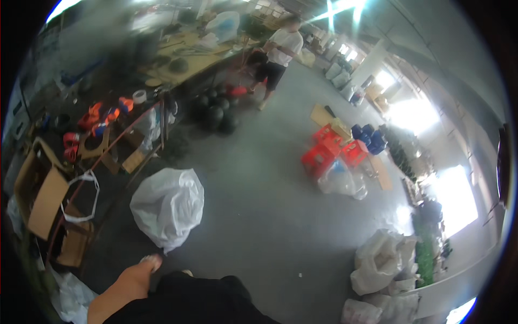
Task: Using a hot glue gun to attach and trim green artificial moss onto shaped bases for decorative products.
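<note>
A large white plastic sack [168, 208] sits on the grey floor in front of me, left of the middle. It bulges at the top and narrows to a pointed, gathered corner on the side towards me. My left hand [153, 263] reaches in from the lower left, closed at that corner; the fingers are small and partly blurred. My right hand is outside the picture. Black clothing covers the lower edge beside my left forearm.
A workbench [97, 186] with cardboard boxes and orange parts runs along the left. Dark balls [215, 114] lie near a standing person [280, 51]. Red crates [322, 154] stand right of the middle. Filled white sacks [377, 262] occupy the lower right.
</note>
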Demonstrator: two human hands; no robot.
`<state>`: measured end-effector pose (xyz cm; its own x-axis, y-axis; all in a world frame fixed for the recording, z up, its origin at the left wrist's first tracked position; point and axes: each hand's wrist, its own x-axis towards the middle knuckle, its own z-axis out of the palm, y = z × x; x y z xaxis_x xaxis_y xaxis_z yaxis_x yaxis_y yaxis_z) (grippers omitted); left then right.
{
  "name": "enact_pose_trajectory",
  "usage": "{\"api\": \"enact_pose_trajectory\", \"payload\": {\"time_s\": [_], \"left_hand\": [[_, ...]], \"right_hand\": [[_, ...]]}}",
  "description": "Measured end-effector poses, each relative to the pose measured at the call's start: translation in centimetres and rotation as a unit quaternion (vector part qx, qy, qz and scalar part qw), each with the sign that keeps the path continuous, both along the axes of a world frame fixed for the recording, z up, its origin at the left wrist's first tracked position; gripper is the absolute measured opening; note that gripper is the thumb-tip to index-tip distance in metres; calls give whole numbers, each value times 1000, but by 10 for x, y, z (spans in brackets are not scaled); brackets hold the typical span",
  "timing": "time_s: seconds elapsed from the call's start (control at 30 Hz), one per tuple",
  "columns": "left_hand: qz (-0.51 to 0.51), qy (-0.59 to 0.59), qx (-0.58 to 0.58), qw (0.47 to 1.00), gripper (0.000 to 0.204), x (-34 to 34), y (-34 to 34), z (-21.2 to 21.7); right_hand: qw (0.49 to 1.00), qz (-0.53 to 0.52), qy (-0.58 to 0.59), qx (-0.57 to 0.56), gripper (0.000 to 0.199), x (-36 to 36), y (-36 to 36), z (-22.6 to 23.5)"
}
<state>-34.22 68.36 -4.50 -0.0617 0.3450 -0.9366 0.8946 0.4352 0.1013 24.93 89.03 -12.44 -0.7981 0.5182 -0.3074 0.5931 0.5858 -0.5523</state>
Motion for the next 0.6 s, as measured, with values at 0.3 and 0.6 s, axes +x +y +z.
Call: {"api": "enact_pose_trajectory", "payload": {"time_s": [0.3,0.6], "left_hand": [[563,-190,562,575,24,-241,492,35],[-64,-86,46,993,28,-250,616,-53]], "right_hand": [[966,15,-250,-68,19,-116,407,85],[945,-304,-95,-80,32,-305,879,44]]}}
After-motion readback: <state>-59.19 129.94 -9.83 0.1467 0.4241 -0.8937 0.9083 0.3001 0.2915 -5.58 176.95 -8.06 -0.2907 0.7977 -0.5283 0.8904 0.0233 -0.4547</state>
